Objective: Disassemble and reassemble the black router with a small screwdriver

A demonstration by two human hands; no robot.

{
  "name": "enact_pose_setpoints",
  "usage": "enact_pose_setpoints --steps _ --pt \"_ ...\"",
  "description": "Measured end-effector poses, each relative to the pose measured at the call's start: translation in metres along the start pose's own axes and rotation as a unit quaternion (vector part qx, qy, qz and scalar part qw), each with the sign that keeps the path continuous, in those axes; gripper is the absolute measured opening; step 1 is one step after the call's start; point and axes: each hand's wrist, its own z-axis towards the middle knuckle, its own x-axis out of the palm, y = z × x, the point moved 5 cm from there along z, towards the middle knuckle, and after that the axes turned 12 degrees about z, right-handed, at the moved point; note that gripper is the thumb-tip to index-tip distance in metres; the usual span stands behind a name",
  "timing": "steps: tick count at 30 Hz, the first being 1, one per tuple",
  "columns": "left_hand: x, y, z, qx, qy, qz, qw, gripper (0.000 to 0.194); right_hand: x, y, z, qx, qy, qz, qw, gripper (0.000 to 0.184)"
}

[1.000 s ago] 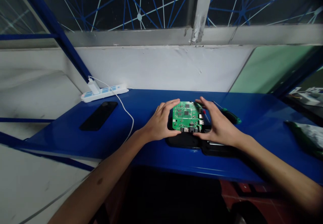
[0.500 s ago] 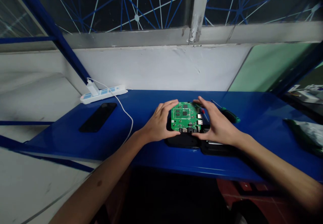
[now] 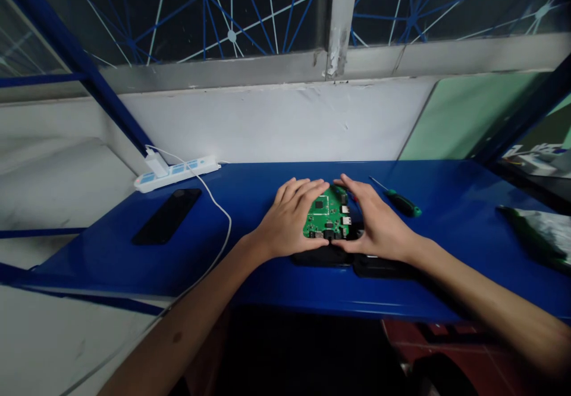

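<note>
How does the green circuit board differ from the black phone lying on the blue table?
The circuit board is green and crowded with chips and ports, while the phone looks plain and black. The board is held between the left hand and right hand; the phone lies untouched. The board is partly hidden by fingers, but the phone shows whole. Both are flat electronic items.

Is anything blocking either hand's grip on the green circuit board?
Nothing visible. The left hand laps over the green circuit board, the right hand reaches its near and far edges, and the screwdriver lies apart, beyond the right hand.
</note>
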Motion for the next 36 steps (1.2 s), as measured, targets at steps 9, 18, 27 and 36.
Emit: enact_pose_setpoints --steps 9,18,27,36 --pt "-0.005 -0.005 0.007 0.008 -0.031 -0.079 0.996 0.1 -0.007 0.005 -0.002 0.0 -0.01 0.084 0.996 0.134" --pt "0.005 -0.004 0.001 -0.007 -0.077 -0.319 0.945 0.11 0.006 0.002 -0.003 0.06 0.054 0.106 0.991 0.134" --pt "0.006 -0.003 0.0 -0.027 -0.05 -0.399 0.915 0.113 0.009 0.001 -0.004 0.077 0.054 0.121 0.988 0.127" --pt "0.005 0.011 -0.004 -0.063 -0.088 -0.314 0.943 0.116 -0.002 -0.009 -0.005 0.078 0.003 0.072 0.994 0.125"
